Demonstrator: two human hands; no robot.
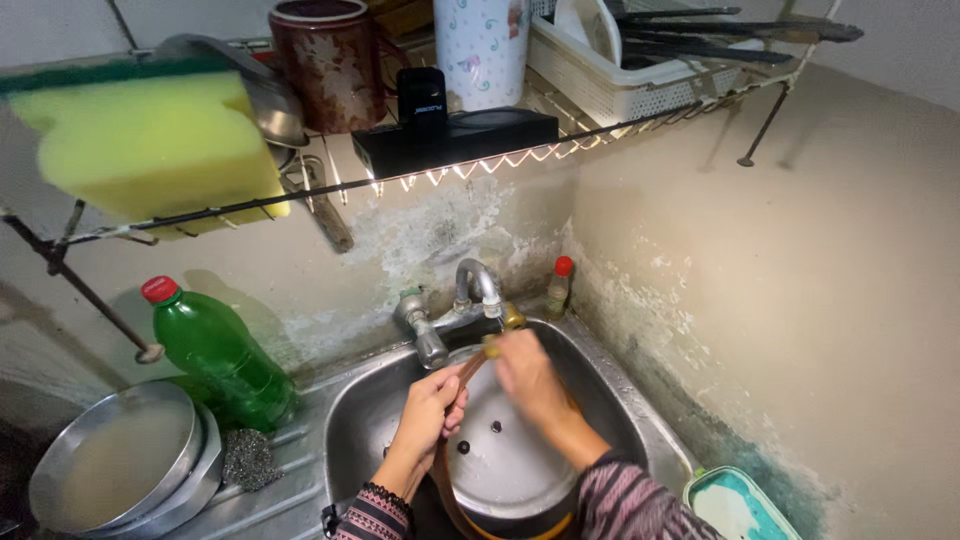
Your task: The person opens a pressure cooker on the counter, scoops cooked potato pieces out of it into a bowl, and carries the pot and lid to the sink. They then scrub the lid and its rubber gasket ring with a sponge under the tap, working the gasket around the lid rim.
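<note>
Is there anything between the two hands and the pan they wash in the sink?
Nothing visible. The left hand and right hand already touch the pan near its rim, under the tap, inside the sink.

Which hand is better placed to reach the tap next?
Right, probably. The right hand is raised just under the tap spout, gripping the brown strap. The left hand sits lower, holding the strap over the sink.

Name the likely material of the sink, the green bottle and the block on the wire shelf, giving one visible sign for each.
Sink: probably stainless steel, grey with dull reflections. Green bottle: likely plastic, translucent, with a red screw cap. Block: foam sponge, matte yellow with a green scouring layer.
</note>
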